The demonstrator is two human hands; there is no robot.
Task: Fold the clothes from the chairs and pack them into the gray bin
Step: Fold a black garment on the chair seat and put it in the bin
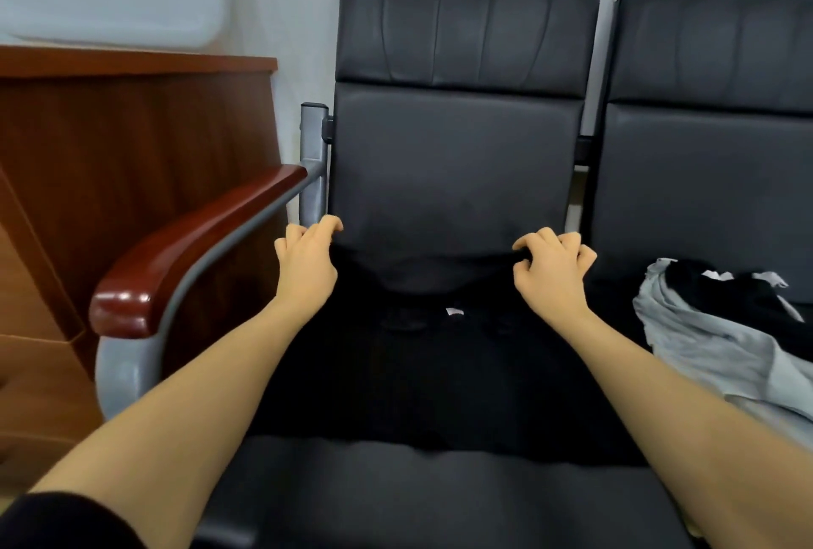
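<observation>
Head view looks down on a black garment spread flat over the seat of a black padded chair. Its far edge lies at the foot of the backrest, where black cloth against black upholstery makes the outline hard to trace; only a small white tag near the collar stands out. The left hand pinches the garment's far left corner with curled fingers, and the right hand grips the far right corner the same way, though the fingertips sink into the dark fabric. On the next chair, cut off by the right edge, a gray garment lies crumpled with something black bundled in it, too dark to identify. A wooden armrest curves along the left, with a brown wooden cabinet behind it. The gray bin is out of the picture.
</observation>
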